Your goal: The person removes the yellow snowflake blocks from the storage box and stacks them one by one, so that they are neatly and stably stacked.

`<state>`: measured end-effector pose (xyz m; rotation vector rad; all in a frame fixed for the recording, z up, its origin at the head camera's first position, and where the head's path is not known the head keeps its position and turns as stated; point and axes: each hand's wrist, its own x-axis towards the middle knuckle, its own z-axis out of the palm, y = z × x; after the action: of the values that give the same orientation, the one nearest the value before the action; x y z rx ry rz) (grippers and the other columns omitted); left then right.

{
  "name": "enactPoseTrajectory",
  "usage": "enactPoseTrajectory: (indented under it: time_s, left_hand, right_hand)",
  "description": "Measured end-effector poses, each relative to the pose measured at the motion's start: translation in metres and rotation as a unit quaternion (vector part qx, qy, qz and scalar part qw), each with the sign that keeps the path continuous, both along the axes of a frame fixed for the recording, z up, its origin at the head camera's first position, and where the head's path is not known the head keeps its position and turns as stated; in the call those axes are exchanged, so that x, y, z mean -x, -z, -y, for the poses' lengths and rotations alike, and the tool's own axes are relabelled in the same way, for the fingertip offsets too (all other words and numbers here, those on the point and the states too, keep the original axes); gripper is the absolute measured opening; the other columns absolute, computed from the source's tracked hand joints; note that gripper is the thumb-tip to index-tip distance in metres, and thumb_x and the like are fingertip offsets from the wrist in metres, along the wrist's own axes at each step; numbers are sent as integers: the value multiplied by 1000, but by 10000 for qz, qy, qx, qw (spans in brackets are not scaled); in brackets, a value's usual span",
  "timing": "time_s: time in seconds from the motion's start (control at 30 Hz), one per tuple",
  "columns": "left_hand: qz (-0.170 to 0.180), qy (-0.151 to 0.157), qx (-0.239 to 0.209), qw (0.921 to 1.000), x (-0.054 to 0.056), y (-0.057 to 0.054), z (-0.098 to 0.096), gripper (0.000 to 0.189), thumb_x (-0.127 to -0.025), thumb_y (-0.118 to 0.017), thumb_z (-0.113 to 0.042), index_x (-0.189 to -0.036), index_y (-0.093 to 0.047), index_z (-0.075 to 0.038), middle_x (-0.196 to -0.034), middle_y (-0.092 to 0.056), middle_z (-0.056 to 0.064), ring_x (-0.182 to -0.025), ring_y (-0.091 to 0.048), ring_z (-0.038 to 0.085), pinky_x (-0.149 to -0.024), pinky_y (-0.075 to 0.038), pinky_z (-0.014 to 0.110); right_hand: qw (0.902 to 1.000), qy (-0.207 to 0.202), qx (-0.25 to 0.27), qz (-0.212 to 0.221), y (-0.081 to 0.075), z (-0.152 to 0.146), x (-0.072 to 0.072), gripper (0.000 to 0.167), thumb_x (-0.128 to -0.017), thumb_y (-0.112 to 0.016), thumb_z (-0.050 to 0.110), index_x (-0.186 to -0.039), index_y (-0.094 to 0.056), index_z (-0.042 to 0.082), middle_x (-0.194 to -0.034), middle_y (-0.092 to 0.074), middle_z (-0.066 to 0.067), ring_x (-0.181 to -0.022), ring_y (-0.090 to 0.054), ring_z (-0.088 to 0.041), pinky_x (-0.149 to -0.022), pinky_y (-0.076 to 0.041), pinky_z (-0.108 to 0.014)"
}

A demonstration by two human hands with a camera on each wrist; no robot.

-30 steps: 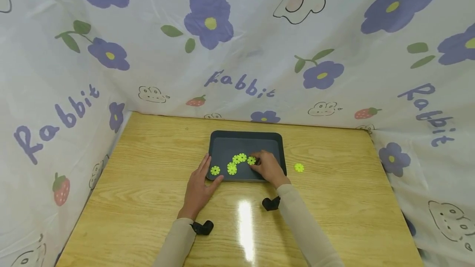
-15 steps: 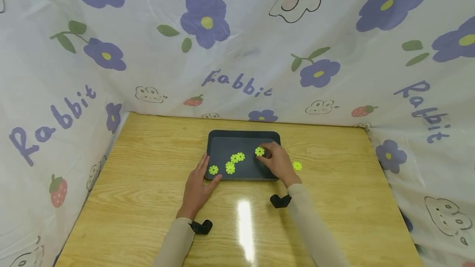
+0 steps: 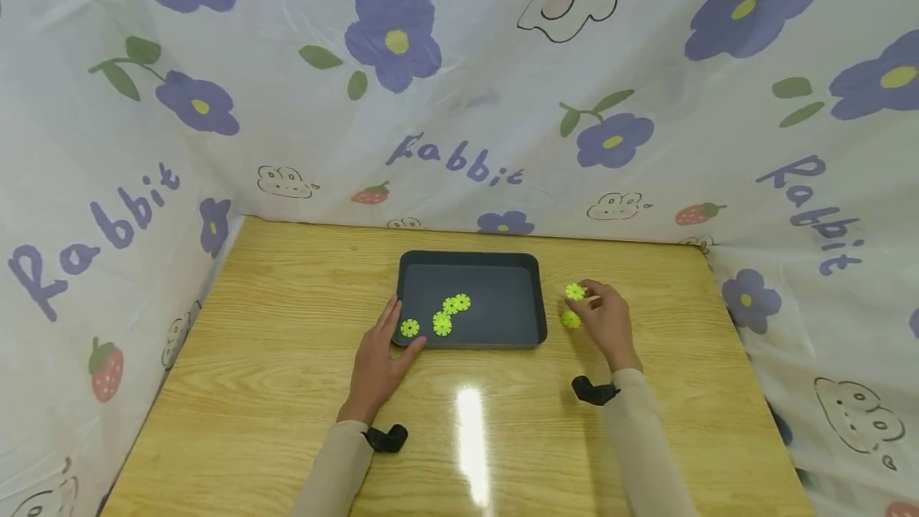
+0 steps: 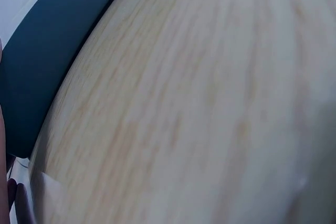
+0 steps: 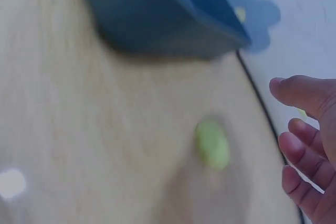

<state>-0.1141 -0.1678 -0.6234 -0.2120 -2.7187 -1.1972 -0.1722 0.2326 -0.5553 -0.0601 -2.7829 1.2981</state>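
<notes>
In the head view my left hand (image 3: 375, 361) rests at the front left corner of a dark grey tray (image 3: 504, 341), fingers along its side and thumb at the front rim. My right hand (image 3: 610, 327) pinches a yellow-green notched disc (image 3: 574, 292) between thumb and fingers, to the right of the tray. Just below it on the table lies another notched disc (image 3: 570, 319), blurred in the right wrist view as a green disc (image 5: 212, 144). Inside the tray, one notched disc (image 3: 410, 328) lies near the left corner, and several more overlap in a curved row (image 3: 442, 326).
A wooden table (image 3: 287, 286) bears the tray. White cloth (image 3: 459, 102) printed with flowers and rabbits rises along the back and both sides. Black wrist cameras sit on both wrists, such as the left one (image 3: 388, 439). Light glares on the table (image 3: 470, 445) in front.
My right hand has lifted a notched disc from inside the tray and carried it rightward, past the tray's right rim to above the disc on the table. The left hand stays at the tray.
</notes>
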Motion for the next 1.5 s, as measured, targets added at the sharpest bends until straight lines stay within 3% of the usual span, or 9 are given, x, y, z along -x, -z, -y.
enactPoseTrajectory:
  time_s: [0.23, 0.4, 0.9, 1.5]
  left_hand:
    - [18, 15, 4, 10000, 0, 1, 0, 83, -100, -66, -51, -164, -31, -11, -171, -21, -5, -152, -33, 30, -120, -29, 58]
    - [-2, -3, -20, 10000, 0, 1, 0, 83, -100, -67, -49, -164, -31, -11, -171, -21, -5, -152, -33, 30, -120, -29, 58]
    - [86, -23, -28, 10000, 0, 0, -1, 81, -101, -65, -49, -164, -32, -11, -171, -21, -5, -152, -32, 31, -120, -28, 59]
    - [-67, -50, 53, 10000, 1, 0, -2, 80, -101, -67, -46, -164, -31, -13, -171, -24, -2, -151, -34, 32, -119, -30, 59]
  right_hand:
    - [9983, -56, -20, 576, 20, -21, -15, 46, -99, -74, 20, -136, -63, -3, -124, -61, -28, -109, -63, -42, -89, -56, -56]
    - [9973, -209, 14, 699, 26, -22, -19, 45, -98, -75, 19, -136, -65, -3, -126, -61, -28, -111, -62, -42, -94, -53, -58]
    - [9960, -384, -59, 803, 30, -19, -16, 45, -96, -76, 16, -136, -66, -1, -127, -59, -26, -113, -61, -43, -95, -53, -59]
    - [9956, -386, -143, 840, 31, -20, -13, 44, -96, -77, 16, -135, -67, 0, -126, -62, -25, -110, -61, -41, -94, -53, -57]
